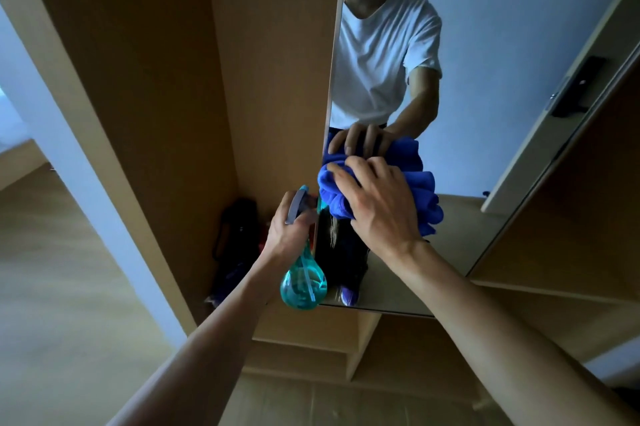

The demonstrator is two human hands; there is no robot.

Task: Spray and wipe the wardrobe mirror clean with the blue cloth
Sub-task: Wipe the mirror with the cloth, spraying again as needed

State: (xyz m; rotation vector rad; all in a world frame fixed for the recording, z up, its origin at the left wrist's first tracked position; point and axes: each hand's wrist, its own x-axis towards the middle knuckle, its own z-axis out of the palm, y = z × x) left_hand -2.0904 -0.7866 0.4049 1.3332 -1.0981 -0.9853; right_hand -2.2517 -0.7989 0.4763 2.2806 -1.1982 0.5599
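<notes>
the step in hand looks like the wiping pass: the right grip (377, 204) lies over the bunched blue cloth (427, 199), fingers bent round the wad and pressing it against the mirror (502, 96) close to the glass's left edge, in its lower half. the left grip (289, 233) is closed round the neck of the teal spray bottle (304, 285), which hangs just beside that edge, in front of the wardrobe (249, 79) panel. to wipe well, keep the palm flat behind the cloth so the pressure is even, work in overlapping strokes out from the edge, and turn the wad to a dry face once it dampens. hold the bottle clear of the glass so it neither knocks nor drips on it.
</notes>
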